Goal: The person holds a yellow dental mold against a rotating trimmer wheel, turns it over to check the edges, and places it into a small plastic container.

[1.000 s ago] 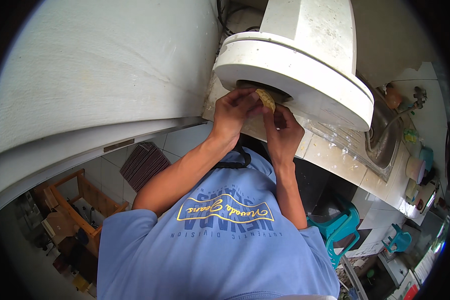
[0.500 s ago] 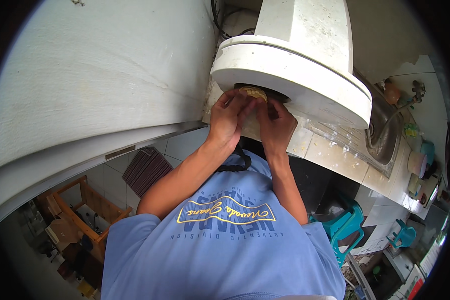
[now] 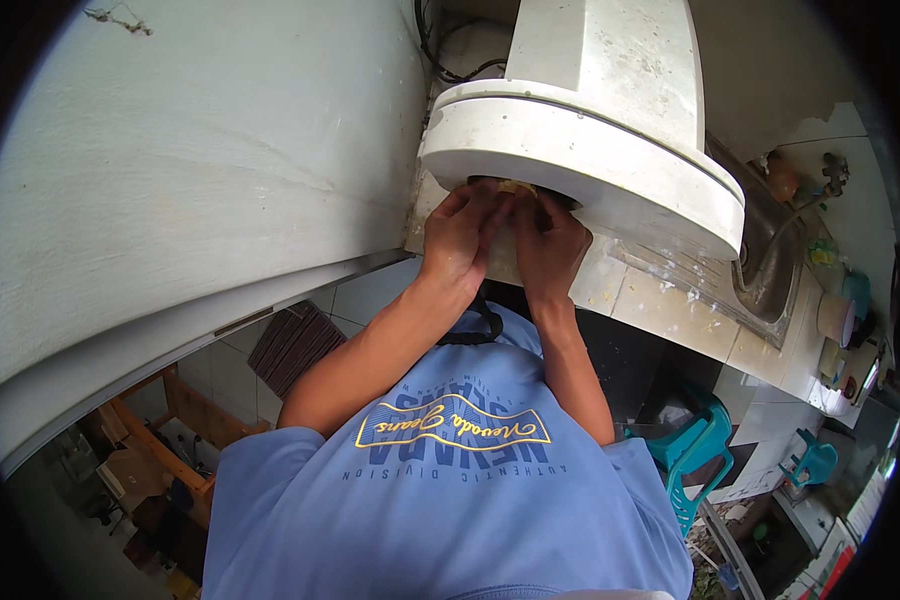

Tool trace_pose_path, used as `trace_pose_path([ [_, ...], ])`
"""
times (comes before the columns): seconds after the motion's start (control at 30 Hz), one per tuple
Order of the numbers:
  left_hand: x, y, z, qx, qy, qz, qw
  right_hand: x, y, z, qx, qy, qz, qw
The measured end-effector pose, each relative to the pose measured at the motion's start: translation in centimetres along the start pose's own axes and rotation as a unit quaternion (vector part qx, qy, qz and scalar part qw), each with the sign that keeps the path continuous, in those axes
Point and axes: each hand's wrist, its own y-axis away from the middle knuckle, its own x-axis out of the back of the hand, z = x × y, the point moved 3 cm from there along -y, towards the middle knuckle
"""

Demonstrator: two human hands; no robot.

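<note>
Both hands come together at the dark opening under the rounded white machine head (image 3: 580, 135). A small pale-yellow piece (image 3: 516, 187) with an uneven surface shows between the fingertips; most of it is hidden, so its kind is unclear. My left hand (image 3: 461, 232) has its fingers bent and closed around the left side of the piece. On the other side, my right hand (image 3: 552, 245) pinches it with curled fingers. The fingertips reach partly into the shadow of the opening.
Close on the left rises a large white panel (image 3: 220, 180). Below the machine runs a tiled counter (image 3: 670, 310) with pale specks, leading to a steel sink (image 3: 770, 270) on the right. A teal plastic chair (image 3: 695, 440) stands at the lower right, and a striped mat (image 3: 295, 345) lies lower left.
The yellow piece has gone further up toward the opening and less of it shows. Both hands stay closed on it and have barely shifted. The view has tilted slightly.
</note>
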Motion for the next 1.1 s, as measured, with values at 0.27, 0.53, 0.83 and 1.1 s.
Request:
trace_pose_path([
  [0.27,0.2,0.4,0.0,0.002,-0.002,0.011,1.000,-0.2,0.0,-0.2,-0.010,0.002,0.006,1.000],
  [0.53,0.3,0.9,-0.1,-0.016,-0.006,0.000,1.000,-0.4,-0.2,-0.2,-0.010,0.006,0.003,1.000],
  [0.83,0.4,1.5,0.2,-0.033,-0.033,-0.026,0.999,-0.6,-0.2,-0.6,-0.005,-0.009,-0.006,1.000],
  [1.1,0.4,1.6,0.2,-0.032,-0.043,-0.030,0.998,-0.5,-0.4,-0.6,0.002,0.002,-0.010,1.000],
])
